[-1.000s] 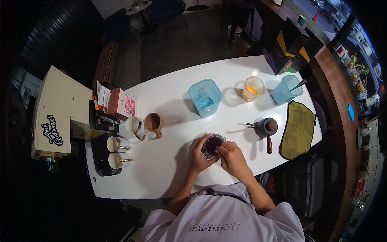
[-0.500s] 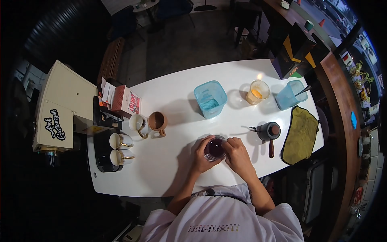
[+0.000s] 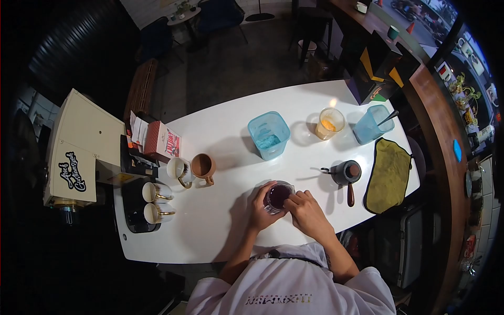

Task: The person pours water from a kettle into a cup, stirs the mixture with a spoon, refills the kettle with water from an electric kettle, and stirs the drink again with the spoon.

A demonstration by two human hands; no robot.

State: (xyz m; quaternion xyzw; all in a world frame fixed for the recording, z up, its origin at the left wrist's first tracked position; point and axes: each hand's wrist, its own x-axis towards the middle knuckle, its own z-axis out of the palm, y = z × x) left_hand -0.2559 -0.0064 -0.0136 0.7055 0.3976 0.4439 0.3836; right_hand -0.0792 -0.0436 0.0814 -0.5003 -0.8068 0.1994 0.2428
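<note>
A clear glass of dark purple-red liquid (image 3: 279, 196) is at the near side of the white table, in front of my body. Wrapped around its left side, my left hand (image 3: 262, 210) grips the glass. My right hand (image 3: 308, 214) is closed at the right rim, its fingers bunched together. Whatever those fingers pinch, if anything, is hidden. To the right stands a small dark pot with a wooden handle (image 3: 346, 172). Beyond the glass is a blue translucent container (image 3: 269, 135) with some blue contents at its bottom.
White cups (image 3: 159, 212) and a brown mug (image 3: 202, 167) stand left, beside a cream machine (image 3: 79, 147). Toward the far right are a glass with orange contents (image 3: 329, 125), a blue pitcher holding a dark-handled utensil (image 3: 371, 125), and an olive cloth (image 3: 388, 176).
The camera view has shifted slightly. My right hand's fingers sit a little further over the glass's rim, and the glass looks slightly tilted. Both hands remain at the glass.
</note>
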